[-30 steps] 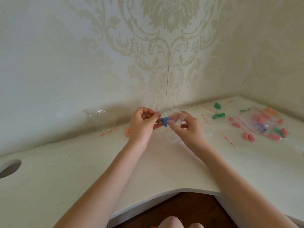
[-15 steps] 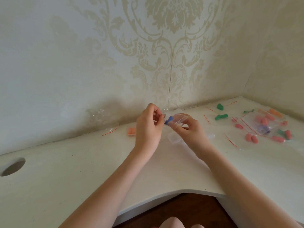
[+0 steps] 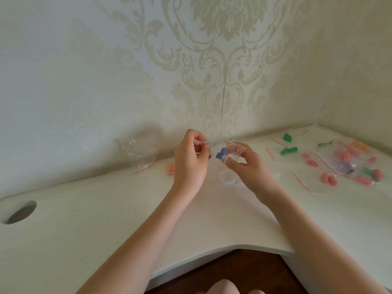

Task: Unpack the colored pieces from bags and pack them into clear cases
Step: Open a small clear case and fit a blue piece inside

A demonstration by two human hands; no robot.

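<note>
Head view, landmark: the open clear case (image 3: 227,177) lying on the white desk (image 3: 106,219); every place below is given from it.
My right hand (image 3: 247,166): just above the case, fingers curled, pinching a small clear bag (image 3: 234,153) by its body so that the mouth points toward my other hand.
Blue piece (image 3: 221,154): half out of the bag's mouth, above the case and a little to its left; I judge I hold it there so it can drop or be drawn straight into the case.
My left hand (image 3: 192,158): left of the case and raised, fingers curled, thumb and forefinger pinching something thin and clear, probably the bag's edge; I cannot tell for sure.
Orange piece (image 3: 171,168): on the desk, left of the case, beyond my left hand.
Empty crumpled bag (image 3: 139,153): farther left, against the wall, out of my way.
Green pieces (image 3: 289,150): right of the case, toward the wall, loose.
Bag of pink pieces (image 3: 339,159): well to the right, with more pink pieces (image 3: 326,178) loose near it, waiting their turn.
Step in hand: my guess, freeing the blue piece.
</note>
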